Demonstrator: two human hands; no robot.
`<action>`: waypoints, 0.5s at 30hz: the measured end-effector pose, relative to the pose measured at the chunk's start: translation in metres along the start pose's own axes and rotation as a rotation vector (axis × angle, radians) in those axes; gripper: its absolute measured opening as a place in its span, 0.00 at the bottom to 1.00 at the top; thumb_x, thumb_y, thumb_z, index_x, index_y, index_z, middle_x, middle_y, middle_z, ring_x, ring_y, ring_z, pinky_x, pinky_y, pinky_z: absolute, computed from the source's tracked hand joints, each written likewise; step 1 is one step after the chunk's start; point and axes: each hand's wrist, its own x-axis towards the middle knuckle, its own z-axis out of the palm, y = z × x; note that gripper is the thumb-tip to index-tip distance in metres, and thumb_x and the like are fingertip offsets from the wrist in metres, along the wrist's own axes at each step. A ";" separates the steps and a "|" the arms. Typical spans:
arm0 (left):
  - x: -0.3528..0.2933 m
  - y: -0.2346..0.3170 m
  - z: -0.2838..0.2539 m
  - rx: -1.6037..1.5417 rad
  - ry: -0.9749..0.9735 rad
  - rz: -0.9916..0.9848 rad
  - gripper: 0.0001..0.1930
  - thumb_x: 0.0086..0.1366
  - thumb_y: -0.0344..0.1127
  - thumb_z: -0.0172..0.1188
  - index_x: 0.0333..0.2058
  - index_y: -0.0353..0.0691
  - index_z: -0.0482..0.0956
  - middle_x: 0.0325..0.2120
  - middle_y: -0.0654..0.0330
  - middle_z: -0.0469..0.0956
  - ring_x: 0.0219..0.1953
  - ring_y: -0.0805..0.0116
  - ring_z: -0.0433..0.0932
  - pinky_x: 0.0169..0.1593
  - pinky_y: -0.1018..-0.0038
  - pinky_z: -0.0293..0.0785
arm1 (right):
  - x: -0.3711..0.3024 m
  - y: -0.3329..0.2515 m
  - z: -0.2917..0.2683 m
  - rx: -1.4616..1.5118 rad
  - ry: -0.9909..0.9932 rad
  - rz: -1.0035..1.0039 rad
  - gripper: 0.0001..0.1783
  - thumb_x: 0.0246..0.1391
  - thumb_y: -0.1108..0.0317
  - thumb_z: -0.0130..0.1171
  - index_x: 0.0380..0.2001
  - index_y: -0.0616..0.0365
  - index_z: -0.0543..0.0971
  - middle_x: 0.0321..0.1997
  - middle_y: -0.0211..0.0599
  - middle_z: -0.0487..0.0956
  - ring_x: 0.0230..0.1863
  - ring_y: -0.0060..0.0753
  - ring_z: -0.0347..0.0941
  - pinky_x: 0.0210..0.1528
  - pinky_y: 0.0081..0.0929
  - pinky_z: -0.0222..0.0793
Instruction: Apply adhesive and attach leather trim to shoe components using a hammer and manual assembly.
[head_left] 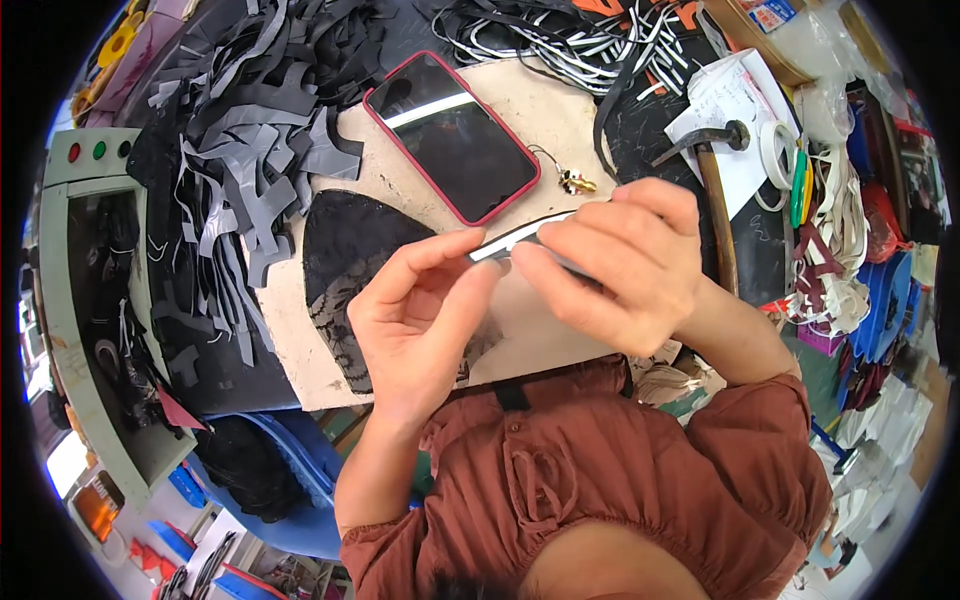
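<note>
Grey-and-white strip (520, 236), thin and flexible, is pinched at both ends over the bench (560, 110) middle: left hand (420, 315) and right hand (615, 265) each closed on it w/ fingertips. Looks like mid-fold/press work; next move prob needs steady, even pinch. Black lace piece (345, 260) lies just below-left on the tan board, glossy red-cased phone (450, 135) toward the far edge.

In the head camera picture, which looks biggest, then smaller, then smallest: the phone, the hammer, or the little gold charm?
1. Phone, largest.
2. Hammer, long but thin, so less area.
3. Gold charm, smallest.

Left hand (420, 320) palm-up, grip pinched; right hand (625, 265) curled, fingertips pinching.
</note>
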 end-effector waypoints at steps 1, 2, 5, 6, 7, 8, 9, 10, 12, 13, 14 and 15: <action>-0.001 0.001 -0.001 0.043 0.004 0.003 0.17 0.60 0.16 0.59 0.49 0.30 0.78 0.36 0.60 0.79 0.38 0.78 0.77 0.42 0.82 0.72 | -0.004 -0.003 0.003 -0.033 0.017 -0.022 0.19 0.32 0.68 0.63 0.36 0.49 0.83 0.37 0.27 0.79 0.32 0.28 0.73 0.41 0.30 0.65; -0.001 0.000 -0.001 0.049 -0.001 -0.004 0.17 0.60 0.16 0.59 0.49 0.30 0.78 0.36 0.60 0.79 0.38 0.78 0.77 0.42 0.82 0.72 | -0.009 -0.005 0.003 -0.027 0.004 -0.022 0.21 0.32 0.68 0.65 0.37 0.49 0.83 0.37 0.27 0.79 0.34 0.29 0.73 0.44 0.32 0.63; -0.002 -0.007 -0.004 0.176 0.061 0.036 0.16 0.60 0.17 0.60 0.48 0.29 0.79 0.35 0.60 0.80 0.36 0.80 0.76 0.39 0.84 0.70 | 0.006 -0.014 0.005 0.175 -0.047 0.292 0.15 0.33 0.67 0.66 0.31 0.52 0.81 0.33 0.24 0.78 0.37 0.27 0.73 0.47 0.34 0.61; -0.003 -0.009 -0.003 0.209 0.065 0.057 0.17 0.60 0.16 0.60 0.48 0.29 0.79 0.34 0.60 0.80 0.35 0.80 0.76 0.38 0.84 0.71 | 0.007 -0.016 -0.001 0.368 -0.159 0.422 0.16 0.32 0.67 0.68 0.31 0.53 0.81 0.34 0.24 0.78 0.40 0.28 0.72 0.50 0.37 0.58; -0.003 -0.010 -0.003 0.242 0.067 0.080 0.17 0.60 0.16 0.60 0.49 0.29 0.79 0.33 0.60 0.80 0.34 0.79 0.76 0.37 0.84 0.71 | 0.007 -0.016 -0.002 0.368 -0.159 0.432 0.16 0.32 0.67 0.68 0.31 0.53 0.81 0.34 0.24 0.78 0.40 0.28 0.72 0.50 0.37 0.58; -0.005 -0.008 0.001 0.244 0.060 0.073 0.17 0.60 0.16 0.60 0.49 0.29 0.79 0.33 0.60 0.80 0.34 0.79 0.76 0.37 0.84 0.71 | 0.006 -0.016 -0.003 0.315 -0.147 0.393 0.17 0.33 0.68 0.67 0.34 0.53 0.82 0.34 0.25 0.78 0.39 0.30 0.73 0.48 0.36 0.58; -0.007 -0.005 0.007 0.274 0.066 0.105 0.18 0.59 0.16 0.61 0.49 0.29 0.78 0.32 0.60 0.80 0.33 0.79 0.77 0.36 0.83 0.72 | 0.004 -0.015 -0.004 0.258 -0.136 0.353 0.19 0.34 0.69 0.66 0.36 0.53 0.83 0.34 0.26 0.79 0.38 0.32 0.74 0.46 0.35 0.59; -0.009 -0.003 0.011 0.302 0.072 0.138 0.19 0.58 0.17 0.61 0.50 0.29 0.78 0.31 0.61 0.81 0.32 0.79 0.77 0.36 0.82 0.73 | 0.004 -0.016 -0.005 0.252 -0.135 0.361 0.19 0.34 0.69 0.66 0.36 0.53 0.83 0.34 0.26 0.79 0.38 0.32 0.74 0.46 0.35 0.59; -0.010 -0.004 0.014 0.432 0.075 0.210 0.21 0.56 0.16 0.62 0.50 0.30 0.78 0.29 0.60 0.81 0.30 0.78 0.78 0.35 0.81 0.75 | 0.005 -0.017 -0.003 0.144 -0.125 0.301 0.10 0.37 0.68 0.62 0.27 0.56 0.79 0.31 0.26 0.77 0.37 0.29 0.73 0.47 0.35 0.60; -0.010 -0.005 0.015 0.561 0.088 0.287 0.22 0.53 0.15 0.62 0.50 0.30 0.79 0.28 0.59 0.81 0.28 0.76 0.80 0.34 0.79 0.76 | 0.006 -0.019 -0.006 0.140 -0.125 0.305 0.10 0.37 0.68 0.62 0.27 0.56 0.79 0.31 0.26 0.77 0.37 0.29 0.73 0.47 0.35 0.60; -0.010 -0.006 0.015 0.560 0.083 0.287 0.22 0.53 0.15 0.62 0.50 0.30 0.79 0.28 0.59 0.81 0.28 0.76 0.80 0.34 0.79 0.76 | 0.009 -0.021 -0.011 0.139 -0.169 0.301 0.09 0.37 0.69 0.61 0.26 0.57 0.79 0.29 0.27 0.76 0.36 0.29 0.73 0.46 0.33 0.61; -0.010 -0.008 0.015 0.687 0.068 0.405 0.24 0.51 0.14 0.62 0.49 0.30 0.79 0.26 0.58 0.81 0.27 0.74 0.80 0.34 0.79 0.76 | 0.011 -0.022 -0.014 0.138 -0.217 0.299 0.08 0.37 0.69 0.59 0.25 0.59 0.78 0.27 0.28 0.75 0.35 0.30 0.73 0.45 0.31 0.62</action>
